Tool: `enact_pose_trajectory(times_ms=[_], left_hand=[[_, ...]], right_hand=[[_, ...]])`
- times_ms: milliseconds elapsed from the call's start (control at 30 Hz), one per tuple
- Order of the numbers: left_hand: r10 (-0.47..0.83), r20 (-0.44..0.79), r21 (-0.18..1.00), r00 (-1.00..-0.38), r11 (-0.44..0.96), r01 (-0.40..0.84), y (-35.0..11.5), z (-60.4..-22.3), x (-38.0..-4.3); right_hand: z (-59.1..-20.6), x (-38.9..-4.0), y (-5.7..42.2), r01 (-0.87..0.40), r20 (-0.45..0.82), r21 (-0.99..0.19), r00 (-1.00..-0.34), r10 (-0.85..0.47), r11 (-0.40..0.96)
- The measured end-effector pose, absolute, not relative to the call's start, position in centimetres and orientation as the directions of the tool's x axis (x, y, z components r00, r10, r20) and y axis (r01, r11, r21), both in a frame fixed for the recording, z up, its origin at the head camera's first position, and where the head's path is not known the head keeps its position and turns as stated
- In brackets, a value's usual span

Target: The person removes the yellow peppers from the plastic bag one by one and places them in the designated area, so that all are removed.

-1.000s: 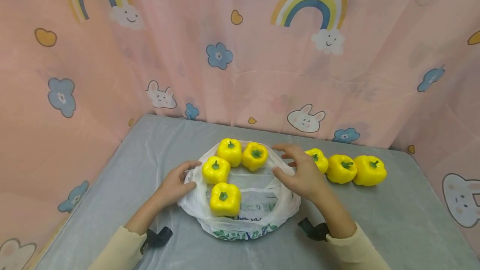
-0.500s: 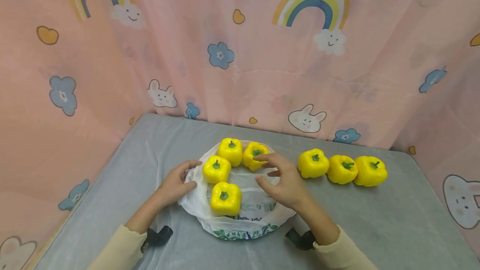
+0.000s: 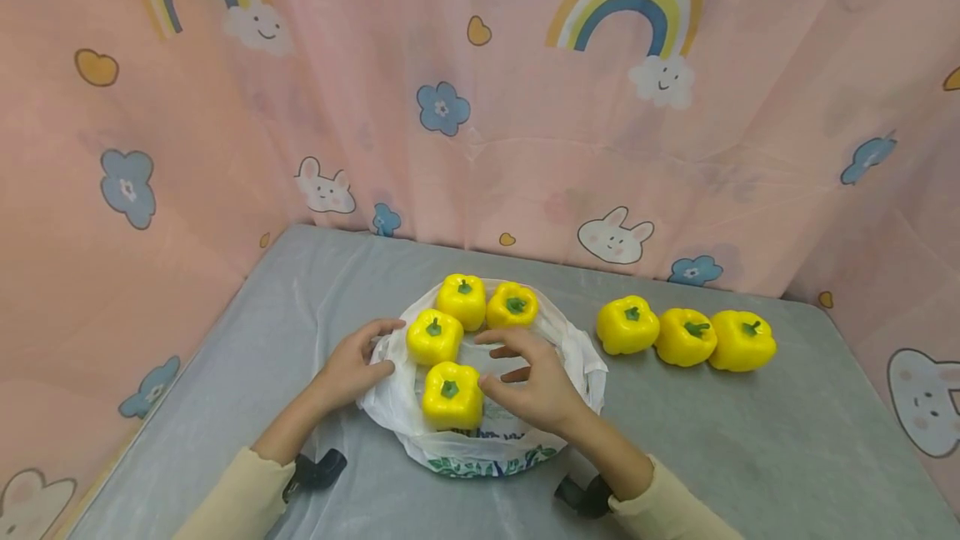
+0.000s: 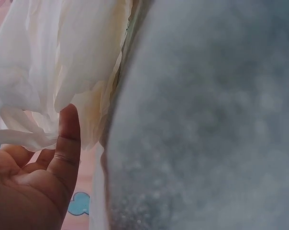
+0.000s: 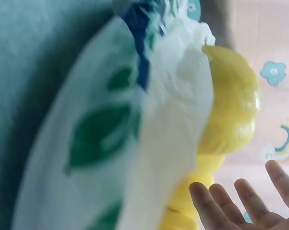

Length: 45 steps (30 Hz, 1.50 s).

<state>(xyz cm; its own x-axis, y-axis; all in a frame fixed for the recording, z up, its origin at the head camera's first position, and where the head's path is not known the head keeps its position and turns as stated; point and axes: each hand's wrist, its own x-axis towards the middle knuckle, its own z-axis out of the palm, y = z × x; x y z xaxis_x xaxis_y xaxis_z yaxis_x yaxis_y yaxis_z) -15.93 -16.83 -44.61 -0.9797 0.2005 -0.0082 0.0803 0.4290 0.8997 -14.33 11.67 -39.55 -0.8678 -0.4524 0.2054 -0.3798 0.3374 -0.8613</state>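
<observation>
A white plastic bag [image 3: 588, 361] with green leaf print lies spread on the table, its mouth facing up. Several yellow bell peppers with green stems sit in it, the nearest pepper [image 3: 452, 396] at front left. My left hand [image 3: 348, 367] touches the bag's left side, thumb and fingers apart; in the left wrist view the thumb [image 4: 68, 139] rests against the crumpled plastic [image 4: 87, 48]. Over the bag's mouth, my right hand [image 3: 540, 386] holds nothing. Its fingers are loosely bent, with the thumb close to the nearest pepper; whether they touch is unclear.
Three more yellow bell peppers stand in a row right of the bag: a left one [image 3: 627, 325], a middle one [image 3: 686, 337] and a right one [image 3: 742, 342]. A grey cloth covers the table [image 3: 750, 440]. Behind hangs a pink patterned curtain [image 3: 525, 173].
My right hand has moved left and toward me, from the bag's right rim to above its mouth near the front pepper. The left hand and the peppers stay put.
</observation>
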Motion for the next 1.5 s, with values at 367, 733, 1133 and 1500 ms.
enact_pose_trajectory(times_ms=[367, 733, 1133, 1500], left_hand=[[0.191, -0.026, 0.893, -0.981, 0.446, 0.063, -16.7, -44.4, -15.9], [0.192, -0.025, 0.888, -0.981, 0.455, 0.067, -16.7, -44.4, -15.9], [0.195, -0.019, 0.888, -0.981, 0.453, 0.073, -16.7, -44.3, -15.8], [0.211, 0.004, 0.904, -0.978, 0.417, 0.093, -16.9, -44.3, -15.8]], right_hand=[[-40.9, -13.8, 10.6, -0.252, 0.068, -0.919, -0.858, -0.509, 0.303], [-41.7, -13.5, 10.1, -0.221, 0.033, -0.924, -0.859, -0.511, 0.312], [-42.7, -13.4, 9.7, -0.205, 0.024, -0.936, -0.849, -0.528, 0.287], [-42.9, -13.4, 9.6, -0.189, 0.029, -0.951, -0.844, -0.536, 0.247]])
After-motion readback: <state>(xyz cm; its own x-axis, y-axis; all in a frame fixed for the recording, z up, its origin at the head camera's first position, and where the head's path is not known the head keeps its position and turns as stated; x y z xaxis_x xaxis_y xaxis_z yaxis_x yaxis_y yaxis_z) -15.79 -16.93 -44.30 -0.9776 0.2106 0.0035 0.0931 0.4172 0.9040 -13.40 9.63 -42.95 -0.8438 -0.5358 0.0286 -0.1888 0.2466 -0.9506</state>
